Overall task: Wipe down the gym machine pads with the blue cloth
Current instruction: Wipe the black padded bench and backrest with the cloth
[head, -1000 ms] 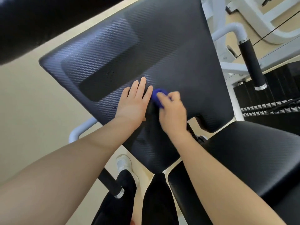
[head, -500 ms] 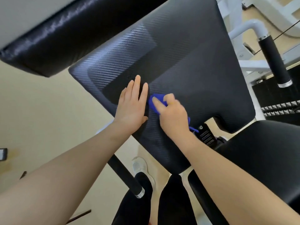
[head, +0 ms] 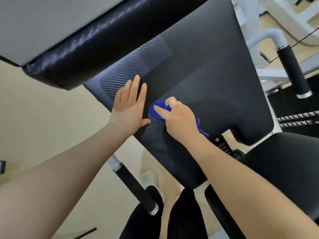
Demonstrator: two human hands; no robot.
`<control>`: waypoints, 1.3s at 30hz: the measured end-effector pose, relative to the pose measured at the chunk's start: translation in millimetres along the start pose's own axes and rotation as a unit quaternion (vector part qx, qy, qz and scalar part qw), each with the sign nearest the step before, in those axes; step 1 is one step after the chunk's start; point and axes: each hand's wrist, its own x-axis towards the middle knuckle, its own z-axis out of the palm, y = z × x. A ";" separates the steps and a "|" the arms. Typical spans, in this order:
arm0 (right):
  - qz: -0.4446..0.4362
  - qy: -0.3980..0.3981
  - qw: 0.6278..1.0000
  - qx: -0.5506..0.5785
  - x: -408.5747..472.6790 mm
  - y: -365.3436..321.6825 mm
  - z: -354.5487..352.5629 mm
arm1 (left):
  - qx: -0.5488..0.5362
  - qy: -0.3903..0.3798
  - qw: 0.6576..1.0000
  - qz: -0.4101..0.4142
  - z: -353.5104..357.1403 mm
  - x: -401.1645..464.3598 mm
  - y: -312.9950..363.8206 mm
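Note:
The machine's black back pad (head: 207, 78) with a carbon-weave texture fills the middle of the view. My right hand (head: 179, 121) presses the bunched blue cloth (head: 159, 109) against the pad's lower left part; a tail of the cloth pokes out below my wrist. My left hand (head: 130, 107) lies flat on the pad just left of the cloth, fingers together and extended, holding nothing. A black seat pad (head: 284, 169) lies at the lower right. Another glossy black pad (head: 96, 49) overhangs the upper left.
White machine frame tubes (head: 269, 37) and a black handle grip (head: 293, 71) stand at the right, with a weight stack (head: 300, 118) behind. A second black grip (head: 136, 187) juts out below the back pad. My legs and a white shoe (head: 150, 180) show on the beige floor.
The view has shifted, so the overhanging upper pad now covers more of the top left. Both hands sit lower and further right in the frame, still side by side on the back pad.

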 end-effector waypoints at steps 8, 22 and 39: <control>0.253 0.146 0.955 0.047 46.4 33.7 -21.6 | 0.017 0.003 1.000 0.010 6.0 8.0 -7.6; 0.165 0.112 0.980 0.002 71.8 36.4 -31.1 | -0.108 0.118 0.985 -0.060 7.9 16.9 8.1; 0.025 0.079 0.997 -0.007 91.2 1.8 -33.2 | -0.112 0.161 0.978 -0.074 5.7 33.5 -15.4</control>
